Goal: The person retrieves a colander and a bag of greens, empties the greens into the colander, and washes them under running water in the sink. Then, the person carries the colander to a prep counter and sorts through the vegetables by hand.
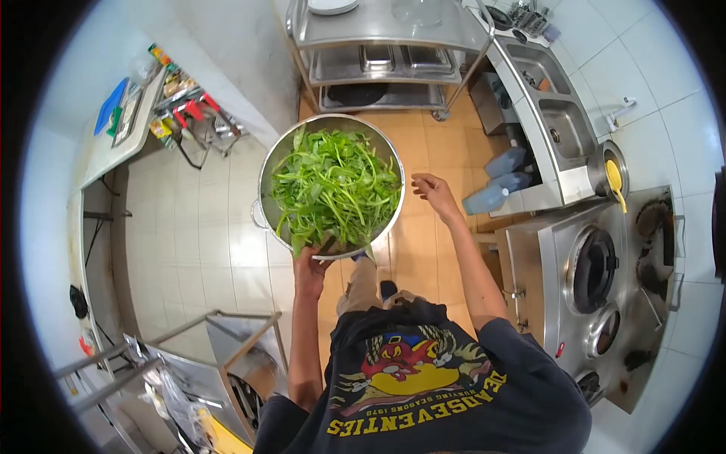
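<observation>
A large metal colander full of leafy green vegetables is held up in front of my body, above the floor. My left hand grips its near rim at the lower left, with the fingers partly hidden under and behind the edge. To the right of the colander, my right hand is in the air, apart from the rim, with its fingers spread and nothing in them. One loop handle of the colander sticks out at its left side.
Ahead stands a metal trolley. At the right are a double sink, plastic bottles, a yellow ladle and a stove. A metal rack is at lower left, a table at upper left.
</observation>
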Motion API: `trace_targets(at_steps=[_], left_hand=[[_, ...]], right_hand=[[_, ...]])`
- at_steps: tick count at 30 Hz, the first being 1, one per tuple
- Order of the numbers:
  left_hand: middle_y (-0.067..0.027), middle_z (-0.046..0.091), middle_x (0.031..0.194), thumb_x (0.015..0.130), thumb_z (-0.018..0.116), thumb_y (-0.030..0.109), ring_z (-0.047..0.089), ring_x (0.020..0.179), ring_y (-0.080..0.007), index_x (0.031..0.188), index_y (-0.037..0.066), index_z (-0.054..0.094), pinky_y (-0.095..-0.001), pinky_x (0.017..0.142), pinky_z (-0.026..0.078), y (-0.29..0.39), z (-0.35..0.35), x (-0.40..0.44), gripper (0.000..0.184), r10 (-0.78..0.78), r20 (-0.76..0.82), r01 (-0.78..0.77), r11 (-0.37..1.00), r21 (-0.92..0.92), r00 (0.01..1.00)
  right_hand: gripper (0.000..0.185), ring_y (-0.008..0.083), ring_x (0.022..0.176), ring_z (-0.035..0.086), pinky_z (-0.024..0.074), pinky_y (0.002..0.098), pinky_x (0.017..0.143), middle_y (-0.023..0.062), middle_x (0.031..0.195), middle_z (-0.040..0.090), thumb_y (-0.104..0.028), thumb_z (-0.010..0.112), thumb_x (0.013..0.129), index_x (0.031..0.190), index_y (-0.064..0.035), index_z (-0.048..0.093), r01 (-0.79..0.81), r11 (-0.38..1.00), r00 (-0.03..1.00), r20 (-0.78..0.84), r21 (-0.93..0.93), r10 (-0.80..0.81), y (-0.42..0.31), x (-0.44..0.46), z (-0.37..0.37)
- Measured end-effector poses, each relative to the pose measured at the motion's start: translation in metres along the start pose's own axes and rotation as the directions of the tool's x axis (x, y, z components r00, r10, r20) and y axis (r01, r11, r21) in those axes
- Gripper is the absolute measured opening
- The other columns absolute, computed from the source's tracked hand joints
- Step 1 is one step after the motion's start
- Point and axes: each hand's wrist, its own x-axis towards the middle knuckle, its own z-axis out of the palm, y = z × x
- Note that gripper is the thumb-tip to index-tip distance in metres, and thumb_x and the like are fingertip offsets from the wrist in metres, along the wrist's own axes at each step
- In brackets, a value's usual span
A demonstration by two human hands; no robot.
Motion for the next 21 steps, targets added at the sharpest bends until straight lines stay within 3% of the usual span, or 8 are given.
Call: trace_targets(at_steps=[3, 6, 9, 12, 18, 21], left_hand=[[-0.0133, 0.056, 0.115, 0.081, 0.05, 0.014, 0.058, 0.103, -0.0276, 0.116, -0.002, 0.045, -0.0415, 0.086, 0.052, 0.01, 0.017, 0.036, 0.039, 0.004, 0.051, -0.006, 0.999, 0.045, 0.999], [-0.01, 0.054, 0.112, 0.079, 0.048, 0.002, 0.058, 0.102, -0.0264, 0.116, 0.005, 0.046, -0.0434, 0.081, 0.054, 0.022, 0.038, 0.076, 0.038, -0.082, 0.029, 0.083, 0.997, -0.013, 0.996], [-0.0138, 0.054, 0.117, 0.081, 0.048, 0.011, 0.057, 0.104, -0.0275, 0.116, -0.002, 0.045, -0.0415, 0.088, 0.051, 0.024, 0.049, 0.114, 0.038, -0.102, 0.046, 0.099, 0.992, 0.074, 0.994], [-0.0139, 0.055, 0.116, 0.081, 0.046, 0.008, 0.057, 0.103, -0.0279, 0.116, -0.003, 0.045, -0.0413, 0.088, 0.05, 0.028, 0.076, 0.143, 0.037, -0.079, 0.047, 0.074, 0.993, 0.088, 0.996], [-0.0141, 0.053, 0.117, 0.079, 0.047, 0.004, 0.057, 0.103, -0.0287, 0.118, -0.002, 0.044, -0.042, 0.088, 0.051, 0.017, 0.118, 0.205, 0.039, -0.118, 0.04, 0.119, 0.993, -0.025, 0.992], [-0.0109, 0.055, 0.114, 0.08, 0.049, 0.004, 0.058, 0.101, -0.0255, 0.111, 0.002, 0.048, -0.0425, 0.086, 0.05, 0.006, 0.138, 0.231, 0.031, -0.115, 0.004, 0.115, 0.992, -0.059, 0.993]], right_hand=[[0.026, 0.0121, 0.076, 0.059, 0.0459, 0.0254, 0.067, 0.0056, 0.092, 0.064, -0.019, 0.052, 0.091, 0.11, -0.0034, 0.059, -0.054, 0.997, 0.997, -0.046, 0.062, 0.056, 0.001, 0.034, -0.013], [0.025, 0.0116, 0.075, 0.059, 0.0465, 0.025, 0.067, 0.0051, 0.092, 0.064, -0.019, 0.05, 0.092, 0.11, -0.0039, 0.059, -0.064, 0.995, 0.993, -0.093, 0.081, 0.072, 0.002, 0.074, -0.026], [0.025, 0.0113, 0.076, 0.059, 0.047, 0.0246, 0.067, 0.0047, 0.092, 0.063, -0.02, 0.049, 0.093, 0.111, -0.0047, 0.058, -0.08, 0.988, 0.989, -0.114, 0.133, 0.095, 0.005, 0.104, -0.036], [0.024, 0.0105, 0.071, 0.058, 0.0459, 0.0235, 0.064, 0.0045, 0.089, 0.063, -0.016, 0.049, 0.091, 0.11, -0.0036, 0.059, -0.086, 0.975, 0.981, -0.152, 0.203, 0.119, -0.002, 0.137, -0.044], [0.023, 0.0096, 0.066, 0.056, 0.0448, 0.0216, 0.058, 0.0045, 0.086, 0.061, -0.013, 0.049, 0.091, 0.109, -0.0022, 0.058, -0.074, 0.965, 0.984, -0.139, 0.253, 0.112, -0.004, 0.205, -0.063], [0.02, 0.0098, 0.065, 0.056, 0.0444, 0.0217, 0.057, 0.0048, 0.085, 0.06, -0.012, 0.049, 0.091, 0.105, -0.0015, 0.058, -0.079, 0.952, 0.982, -0.142, 0.296, 0.125, -0.003, 0.246, -0.08]])
